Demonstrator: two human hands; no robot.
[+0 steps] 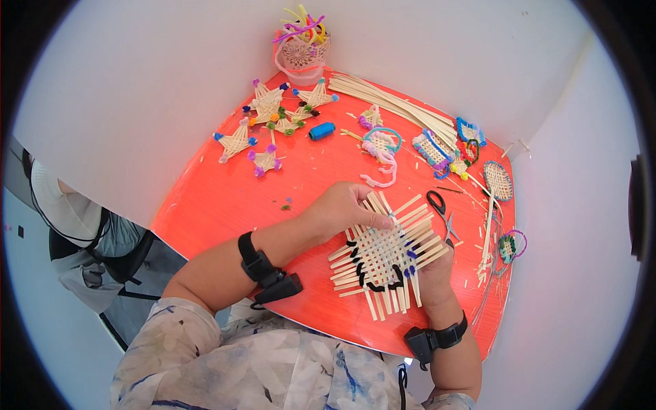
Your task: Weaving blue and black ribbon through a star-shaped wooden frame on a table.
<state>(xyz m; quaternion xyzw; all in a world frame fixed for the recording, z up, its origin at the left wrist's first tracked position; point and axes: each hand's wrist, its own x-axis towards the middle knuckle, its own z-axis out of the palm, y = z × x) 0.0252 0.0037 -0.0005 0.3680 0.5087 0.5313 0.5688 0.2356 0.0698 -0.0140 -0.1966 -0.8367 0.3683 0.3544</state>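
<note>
A: Your woven strip mat (386, 254) lies at 5 o'clock on the red table (225, 198). What could fail?

B: Loose strips may slide out if your grip shifts. Your left hand (342, 208) pinches its upper edge; your right hand (432, 272) cups it from below, at 4 o'clock

Flat woven mat (386, 254) of pale straw strips, black and blue cord edging, held above red table
</note>
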